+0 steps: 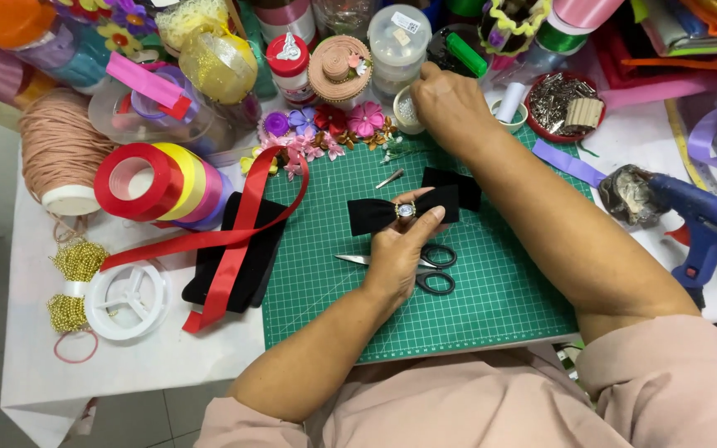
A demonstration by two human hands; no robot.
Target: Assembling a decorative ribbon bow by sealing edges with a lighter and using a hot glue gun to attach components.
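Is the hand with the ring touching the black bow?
Touching. The head view shows the left hand pressing its fingers onto the middle of the black bow on the green mat.

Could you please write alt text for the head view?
A left hand pinches a black fabric bow over a green cutting mat, while the right hand reaches into a small white cup; scissors lie nearby.

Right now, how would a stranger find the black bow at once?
Start at the green cutting mat. Near its middle, the left hand pinches a black bow just above the scissors. Unlike the plain black piece behind it, it has a round jewel at its centre.
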